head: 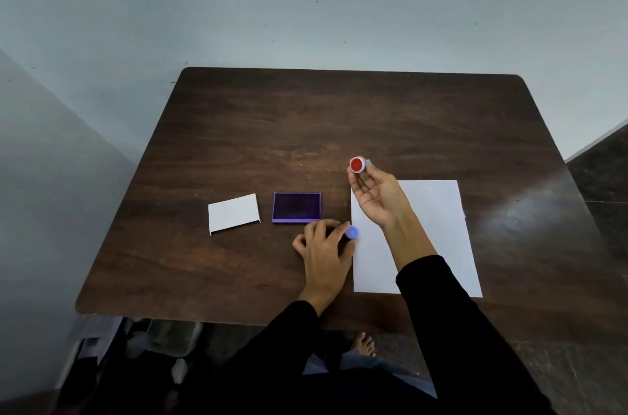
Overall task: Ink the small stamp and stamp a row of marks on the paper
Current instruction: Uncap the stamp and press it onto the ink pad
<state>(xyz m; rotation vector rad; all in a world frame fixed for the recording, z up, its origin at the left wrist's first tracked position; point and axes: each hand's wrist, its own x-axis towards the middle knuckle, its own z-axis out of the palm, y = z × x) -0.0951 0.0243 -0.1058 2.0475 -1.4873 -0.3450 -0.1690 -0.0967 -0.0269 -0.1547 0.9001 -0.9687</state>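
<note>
Head view: right hand [373, 192], palm up above the table [238, 129], pinches the stamp [357, 164] at its fingertips, red face toward the camera. Left hand [324, 249] curls around a blue cap [352, 232], resting just beside the paper [438, 210]. Ink pad [296, 207] lies open between its white lid [233, 212] and the paper.

Ink pad [296, 207] lies between lid [233, 212] and paper [438, 210].
</note>
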